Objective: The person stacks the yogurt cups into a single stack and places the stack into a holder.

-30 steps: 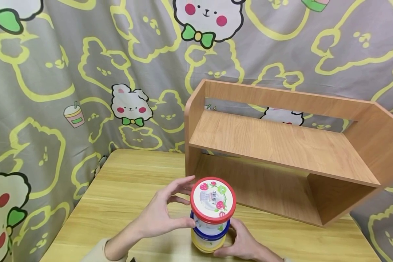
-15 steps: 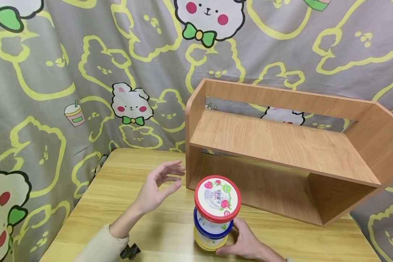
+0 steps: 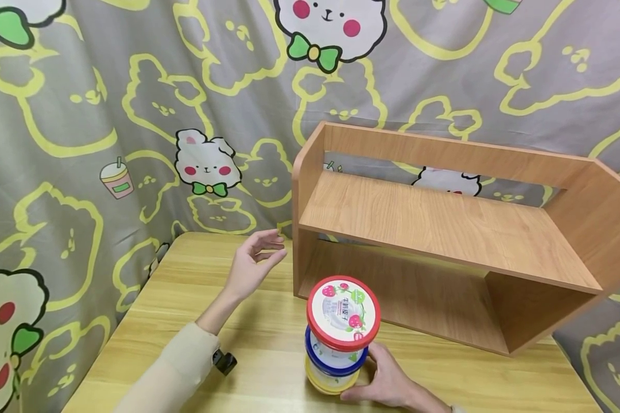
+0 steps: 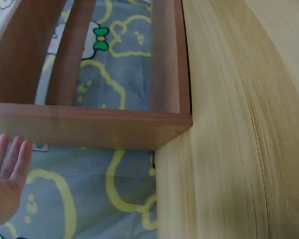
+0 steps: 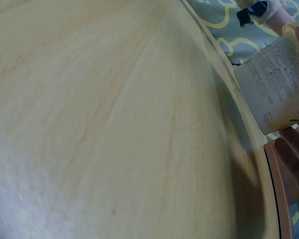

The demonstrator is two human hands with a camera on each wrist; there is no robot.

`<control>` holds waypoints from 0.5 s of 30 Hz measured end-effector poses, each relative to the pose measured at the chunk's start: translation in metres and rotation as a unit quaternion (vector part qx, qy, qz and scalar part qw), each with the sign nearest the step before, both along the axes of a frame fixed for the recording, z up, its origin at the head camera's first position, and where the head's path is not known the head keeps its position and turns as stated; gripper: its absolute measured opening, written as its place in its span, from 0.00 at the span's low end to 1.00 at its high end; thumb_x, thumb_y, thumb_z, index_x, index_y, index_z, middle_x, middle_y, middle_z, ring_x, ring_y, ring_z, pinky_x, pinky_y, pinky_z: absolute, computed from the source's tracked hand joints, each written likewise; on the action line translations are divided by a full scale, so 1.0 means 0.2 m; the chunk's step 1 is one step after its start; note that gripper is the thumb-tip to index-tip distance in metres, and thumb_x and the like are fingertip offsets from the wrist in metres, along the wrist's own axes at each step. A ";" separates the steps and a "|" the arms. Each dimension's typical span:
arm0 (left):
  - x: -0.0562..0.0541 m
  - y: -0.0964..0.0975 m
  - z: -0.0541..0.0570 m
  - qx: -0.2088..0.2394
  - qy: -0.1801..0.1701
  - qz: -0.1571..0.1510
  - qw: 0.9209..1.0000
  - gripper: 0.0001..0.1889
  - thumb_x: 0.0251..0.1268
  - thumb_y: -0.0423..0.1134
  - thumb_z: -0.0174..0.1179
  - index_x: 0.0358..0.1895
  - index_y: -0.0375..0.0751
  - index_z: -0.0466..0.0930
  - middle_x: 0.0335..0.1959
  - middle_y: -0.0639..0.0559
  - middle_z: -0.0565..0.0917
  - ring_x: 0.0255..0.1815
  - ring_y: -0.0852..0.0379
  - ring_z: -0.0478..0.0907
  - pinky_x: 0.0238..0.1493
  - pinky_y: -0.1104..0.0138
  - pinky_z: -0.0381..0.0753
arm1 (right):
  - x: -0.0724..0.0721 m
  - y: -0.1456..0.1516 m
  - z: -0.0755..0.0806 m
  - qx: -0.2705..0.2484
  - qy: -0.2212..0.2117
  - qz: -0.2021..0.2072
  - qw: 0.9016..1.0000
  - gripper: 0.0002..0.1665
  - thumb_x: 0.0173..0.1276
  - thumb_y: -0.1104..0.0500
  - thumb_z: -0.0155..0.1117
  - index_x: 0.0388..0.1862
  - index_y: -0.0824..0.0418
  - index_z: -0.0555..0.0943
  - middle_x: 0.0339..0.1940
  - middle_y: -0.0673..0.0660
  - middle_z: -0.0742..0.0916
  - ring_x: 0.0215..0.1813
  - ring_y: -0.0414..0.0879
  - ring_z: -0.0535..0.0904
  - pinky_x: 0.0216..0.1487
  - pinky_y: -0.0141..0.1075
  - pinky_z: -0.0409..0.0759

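Note:
Three round tubs form a stack on the table in the head view. On top sits a tub with a red-rimmed, strawberry-printed lid (image 3: 343, 312); a blue-rimmed tub (image 3: 336, 362) is in the middle and a yellow-rimmed tub (image 3: 330, 383) at the bottom. My right hand (image 3: 384, 380) grips the lowest tub from its right side. Thumb and fingers lie on opposite sides of a printed white tub (image 5: 274, 84) in the right wrist view. My left hand (image 3: 250, 267) is raised left of the stack, near the shelf's left end, fingers relaxed and holding nothing.
A two-level wooden shelf (image 3: 444, 223) stands on the table behind and right of the stack, its left side panel (image 4: 89, 127) close to my left hand. A patterned grey curtain (image 3: 150, 126) hangs behind the wood-grain table (image 3: 150, 344).
My left hand has left the side of the stack and moved back and left, toward the shelf's left end. The stack shifted slightly right at first; my right hand stays on the lowest tub.

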State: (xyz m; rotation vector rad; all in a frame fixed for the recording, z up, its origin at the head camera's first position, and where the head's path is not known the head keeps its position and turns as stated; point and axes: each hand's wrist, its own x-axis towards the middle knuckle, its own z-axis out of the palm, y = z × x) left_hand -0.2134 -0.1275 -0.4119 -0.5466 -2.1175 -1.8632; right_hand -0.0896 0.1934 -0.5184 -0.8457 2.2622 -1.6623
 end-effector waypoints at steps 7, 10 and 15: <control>-0.08 0.05 -0.05 0.009 -0.014 -0.003 1.000 0.25 0.66 0.29 0.72 0.65 0.33 0.78 0.58 0.30 0.85 0.58 0.36 0.85 0.53 0.72 0.89 | -0.01 0.00 0.00 0.001 0.003 -0.003 1.000 0.46 0.59 0.62 0.82 0.74 0.49 0.72 0.69 0.50 0.85 0.70 0.36 0.80 0.70 0.32 0.79; -0.09 0.06 -0.07 0.007 -0.020 0.003 1.000 0.26 0.64 0.29 0.73 0.65 0.33 0.78 0.58 0.32 0.85 0.58 0.33 0.84 0.53 0.71 0.89 | -0.01 0.00 0.00 0.002 -0.004 -0.006 1.000 0.46 0.59 0.62 0.82 0.74 0.48 0.72 0.70 0.50 0.85 0.70 0.37 0.80 0.71 0.32 0.79; -0.11 0.09 -0.09 -0.001 -0.018 -0.001 1.000 0.27 0.63 0.29 0.74 0.66 0.34 0.78 0.59 0.35 0.85 0.58 0.39 0.85 0.55 0.65 0.90 | 0.00 0.00 0.00 0.001 -0.007 -0.004 1.000 0.45 0.60 0.62 0.82 0.74 0.48 0.72 0.69 0.50 0.85 0.69 0.36 0.80 0.70 0.32 0.79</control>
